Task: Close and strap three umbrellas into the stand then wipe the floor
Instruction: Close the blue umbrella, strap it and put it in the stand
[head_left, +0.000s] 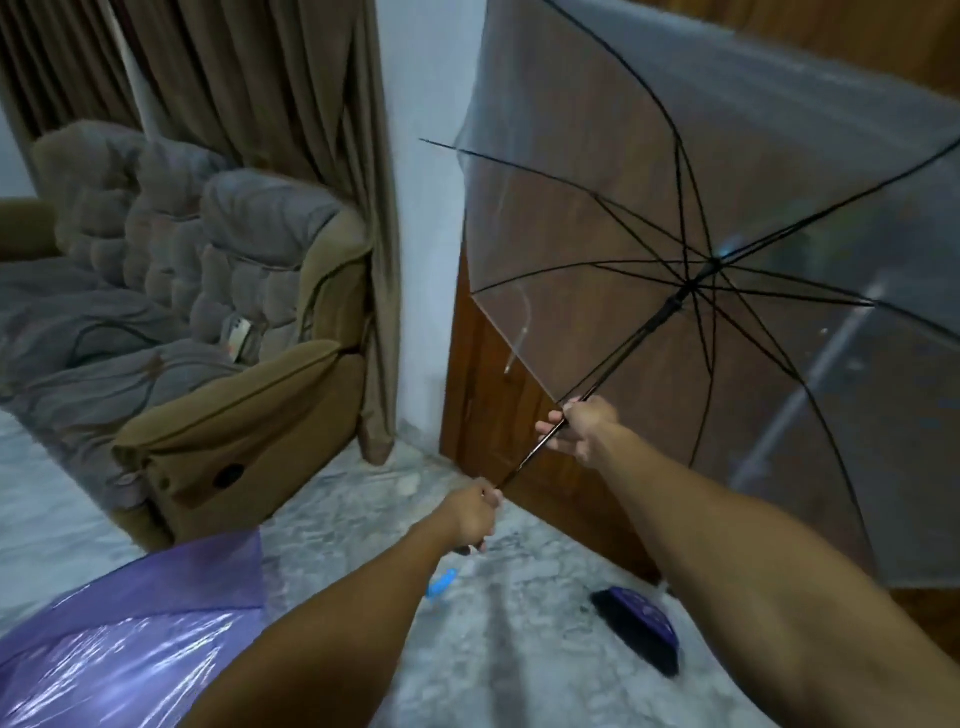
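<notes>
Open clear umbrella (597, 218) held before a wooden door (498, 415), left hand (470, 517) gripping its handle end, right hand (582, 423) pinching the shaft; purple umbrella (130, 634) lower left, sofa (234, 405) beyond, marble floor (519, 649) between.

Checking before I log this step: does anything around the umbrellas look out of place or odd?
Nothing looks damaged. The clear umbrella is fully open, left hand at its handle end, right hand on the shaft. A purple umbrella lies open on the floor, beside a dark folded item.

umbrella (597, 218): clear, black ribs | umbrella canopy (130, 639): purple | floor (519, 649): grey marbled
</notes>
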